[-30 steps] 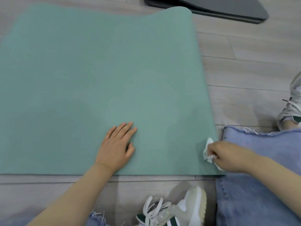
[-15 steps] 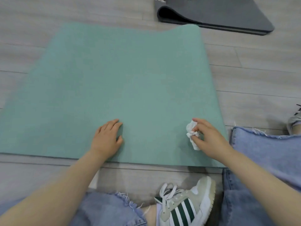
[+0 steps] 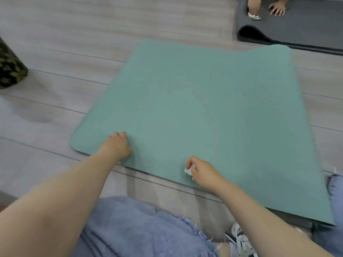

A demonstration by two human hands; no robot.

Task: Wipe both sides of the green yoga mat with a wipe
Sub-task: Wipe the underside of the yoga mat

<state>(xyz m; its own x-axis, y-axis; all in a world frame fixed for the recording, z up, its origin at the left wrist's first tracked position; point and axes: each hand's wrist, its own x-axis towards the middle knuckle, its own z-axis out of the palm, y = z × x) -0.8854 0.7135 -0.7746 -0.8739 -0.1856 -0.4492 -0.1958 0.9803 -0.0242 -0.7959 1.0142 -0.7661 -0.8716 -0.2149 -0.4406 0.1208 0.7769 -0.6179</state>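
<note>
No legible txt, labels, brand names or nos. anywhere in view.

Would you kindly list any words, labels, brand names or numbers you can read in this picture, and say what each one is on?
None: no text can be read anywhere.
The green yoga mat is plain, with no logo showing.
The wipe in the right hand is blank.
The grey mat shows no print.
The sneaker is blurred; no brand name legible.
</note>
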